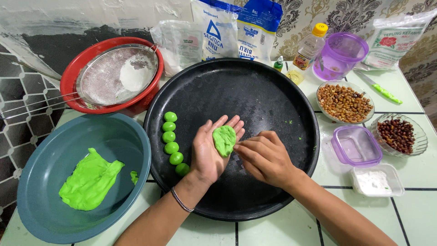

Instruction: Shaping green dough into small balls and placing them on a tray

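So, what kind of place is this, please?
Probably a home kitchen, at a tiled counter. The left hand holds a flattened piece of green dough over a round black tray, the right hand touches it, and flour bags stand behind.

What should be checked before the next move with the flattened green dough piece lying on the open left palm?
1. Flattened green dough piece rests on the left hand, palm up: ok.
2. Right hand fingertips touch the dough's edge: ok.
3. Both hands are over the round black tray: ok.
4. Six small green dough balls sit in a row on the tray, apart from the hands: ok.
5. Filling on the dough: none visible.
6. Dough thickness even: cannot tell.
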